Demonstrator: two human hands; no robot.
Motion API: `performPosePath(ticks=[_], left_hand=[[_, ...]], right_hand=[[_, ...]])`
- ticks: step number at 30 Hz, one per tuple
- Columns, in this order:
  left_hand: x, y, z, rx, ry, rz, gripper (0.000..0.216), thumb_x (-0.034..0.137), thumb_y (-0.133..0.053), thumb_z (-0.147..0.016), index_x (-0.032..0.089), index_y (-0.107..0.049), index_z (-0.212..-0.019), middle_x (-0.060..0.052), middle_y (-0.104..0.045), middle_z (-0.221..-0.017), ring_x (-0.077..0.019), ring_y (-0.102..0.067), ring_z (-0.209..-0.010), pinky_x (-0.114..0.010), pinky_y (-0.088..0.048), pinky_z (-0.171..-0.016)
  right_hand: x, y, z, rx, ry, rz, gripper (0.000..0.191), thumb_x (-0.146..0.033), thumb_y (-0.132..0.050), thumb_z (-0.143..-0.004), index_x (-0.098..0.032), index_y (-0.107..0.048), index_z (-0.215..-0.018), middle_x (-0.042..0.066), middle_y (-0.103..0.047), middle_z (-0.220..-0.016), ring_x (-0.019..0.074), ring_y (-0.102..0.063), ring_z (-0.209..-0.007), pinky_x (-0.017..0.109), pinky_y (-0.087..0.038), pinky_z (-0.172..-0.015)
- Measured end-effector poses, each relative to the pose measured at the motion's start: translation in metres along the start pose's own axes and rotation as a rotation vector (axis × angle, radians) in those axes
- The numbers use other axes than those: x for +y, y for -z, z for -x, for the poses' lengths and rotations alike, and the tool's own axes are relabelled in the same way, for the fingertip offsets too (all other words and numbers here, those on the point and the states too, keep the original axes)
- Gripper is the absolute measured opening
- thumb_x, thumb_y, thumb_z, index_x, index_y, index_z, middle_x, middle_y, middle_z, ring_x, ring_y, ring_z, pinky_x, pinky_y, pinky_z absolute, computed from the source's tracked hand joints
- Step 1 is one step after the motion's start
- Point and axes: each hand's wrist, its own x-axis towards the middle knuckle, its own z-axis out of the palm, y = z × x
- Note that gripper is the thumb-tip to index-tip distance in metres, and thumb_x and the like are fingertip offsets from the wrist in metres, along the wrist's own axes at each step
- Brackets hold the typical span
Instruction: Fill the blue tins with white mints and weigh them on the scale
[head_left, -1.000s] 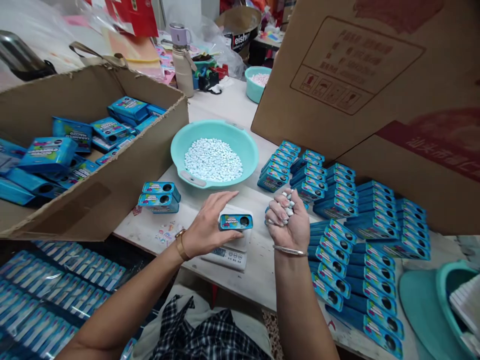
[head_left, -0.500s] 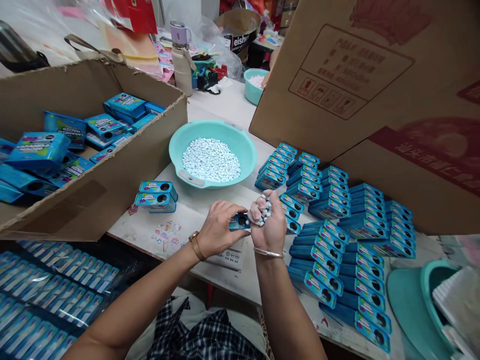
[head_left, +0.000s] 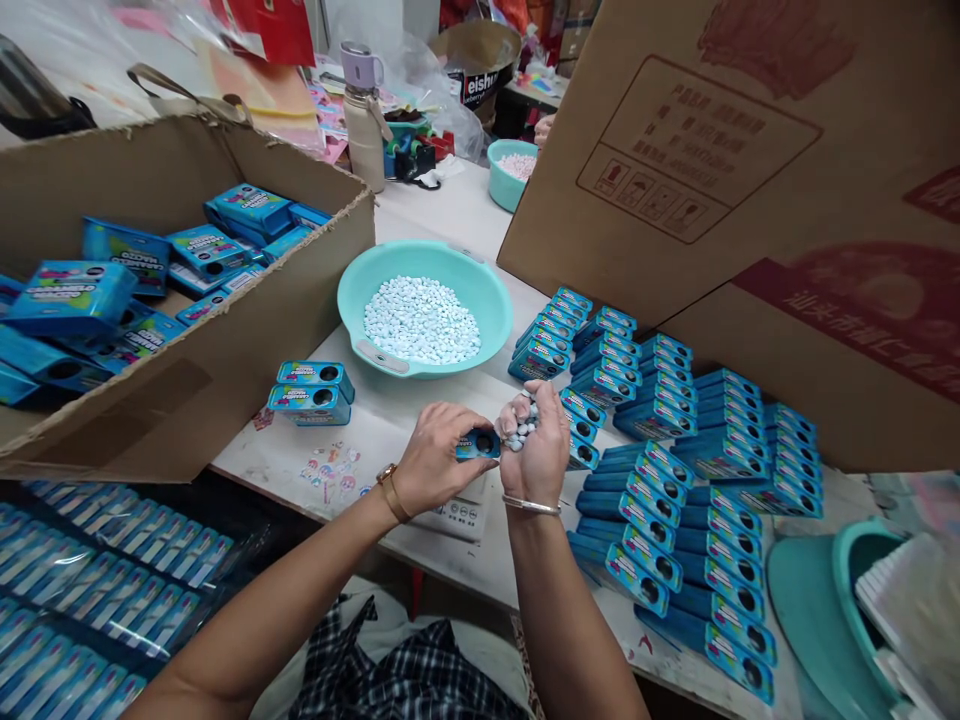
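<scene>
Between the thumb and fingers of my left hand (head_left: 439, 450) is a small blue candy box (head_left: 474, 443), its round dark hole facing up. Right beside that hole, my right hand (head_left: 538, 445) is cupped palm up around a handful of pale candies (head_left: 523, 425), fingers curled over them. A teal basin (head_left: 352, 335) of the same pale candies stands just beyond my hands. Under the held box lies a flat white device (head_left: 457, 515), partly covered by my left hand. Two blue boxes (head_left: 311, 403) stand together on the table to the left.
Rows of blue boxes (head_left: 652, 480) fill the table's right side before a large carton (head_left: 675, 250). An open carton (head_left: 247, 330) of blue boxes sits left. Teal tubs (head_left: 814, 600) stand at lower right. A co-worker's hand (head_left: 544, 128) shows near a far teal basin (head_left: 504, 185).
The right-hand fingers have shifted slightly over the candies, and fewer show in the palm. A candy at the box's hole has gone from sight. The co-worker's hand has moved up from the far basin.
</scene>
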Motion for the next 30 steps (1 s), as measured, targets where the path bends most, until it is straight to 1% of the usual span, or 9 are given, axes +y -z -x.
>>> performPosePath(ticks=[6,12,16,19,23,27,30], left_hand=[[0.000,0.000,0.000,-0.004,0.008,0.003,0.032,0.031,-0.078,-0.074,0.025,-0.063,-0.102,-0.003,-0.071,-0.102,-0.0237,-0.061,-0.100,-0.041,-0.041,-0.092],[0.000,0.000,-0.001,-0.012,0.010,0.002,0.031,0.032,-0.078,-0.074,0.025,-0.063,-0.101,-0.003,-0.070,-0.101,-0.0242,-0.061,-0.099,-0.041,-0.042,-0.091],[-0.001,0.000,-0.001,-0.017,0.000,0.001,0.033,0.032,-0.078,-0.074,0.024,-0.063,-0.102,-0.003,-0.070,-0.102,-0.0238,-0.060,-0.100,-0.041,-0.042,-0.091],[-0.003,0.002,0.000,-0.012,-0.004,0.007,0.037,0.035,-0.078,-0.074,0.024,-0.062,-0.106,-0.004,-0.068,-0.105,-0.0244,-0.060,-0.102,-0.041,-0.043,-0.092],[-0.005,0.007,0.001,-0.001,0.001,0.022,0.044,0.039,-0.078,-0.073,0.024,-0.061,-0.111,-0.007,-0.066,-0.110,-0.0255,-0.059,-0.107,-0.042,-0.044,-0.094],[-0.005,0.013,0.002,0.007,0.009,0.009,0.048,0.038,-0.079,-0.072,0.025,-0.061,-0.114,-0.007,-0.065,-0.112,-0.0264,-0.059,-0.108,-0.043,-0.045,-0.095],[-0.004,0.016,0.003,0.007,0.012,0.003,0.049,0.037,-0.079,-0.072,0.025,-0.061,-0.115,-0.007,-0.065,-0.113,-0.0264,-0.058,-0.108,-0.043,-0.045,-0.096]], right_hand=[[0.001,-0.001,0.001,-0.027,0.051,0.034,0.023,-0.043,-0.064,-0.086,-0.022,-0.057,-0.080,-0.009,-0.039,-0.057,0.0041,-0.039,-0.044,0.016,-0.031,-0.043],[0.002,0.000,0.002,-0.027,0.064,0.059,0.024,-0.043,-0.064,-0.086,-0.022,-0.057,-0.080,-0.009,-0.038,-0.057,0.0038,-0.037,-0.043,0.016,-0.029,-0.042],[0.000,0.000,0.001,-0.030,0.057,0.043,0.023,-0.042,-0.064,-0.085,-0.021,-0.057,-0.080,-0.009,-0.038,-0.057,0.0035,-0.036,-0.043,0.016,-0.028,-0.042],[-0.002,-0.001,0.001,-0.022,0.037,0.030,0.024,-0.043,-0.065,-0.085,-0.021,-0.056,-0.080,-0.010,-0.037,-0.057,0.0031,-0.035,-0.041,0.016,-0.026,-0.040],[-0.004,-0.002,0.001,-0.024,0.013,0.022,0.026,-0.046,-0.066,-0.084,-0.022,-0.055,-0.081,-0.010,-0.037,-0.057,0.0029,-0.034,-0.040,0.016,-0.026,-0.039],[-0.004,-0.003,0.001,-0.040,0.006,0.026,0.029,-0.049,-0.065,-0.084,-0.022,-0.053,-0.081,-0.010,-0.035,-0.056,0.0028,-0.034,-0.039,0.015,-0.026,-0.038],[-0.005,-0.004,0.002,-0.036,0.007,0.016,0.028,-0.048,-0.066,-0.083,-0.022,-0.054,-0.081,-0.010,-0.036,-0.057,0.0027,-0.034,-0.039,0.015,-0.026,-0.038]])
